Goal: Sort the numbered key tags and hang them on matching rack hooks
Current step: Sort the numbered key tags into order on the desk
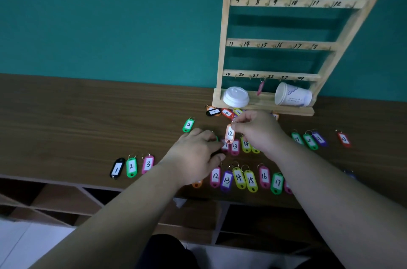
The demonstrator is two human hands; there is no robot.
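Note:
My right hand point(256, 128) pinches the ring of an orange tag numbered 12 point(229, 134), which dangles just above the table. My left hand point(196, 154) rests fingers-down on the table beside it, over tags in the middle row; whether it grips one is hidden. Numbered tags lie in rows: 1, 2, 3 point(131, 167) at the left, 12 to 17 point(251, 180) near the front edge, 13 and 14 point(235, 146) under my hands. The wooden rack point(222, 48) stands against the wall with numbered hooks; one pink tag point(260, 88) hangs on its bottom row.
A white cup lid point(236, 96) and a tipped paper cup point(293, 94) lie on the rack's base. A loose pile of tags point(226, 112) sits before the rack. More tags point(309, 140) lie to the right. Open shelves sit below the table's front edge point(66, 182).

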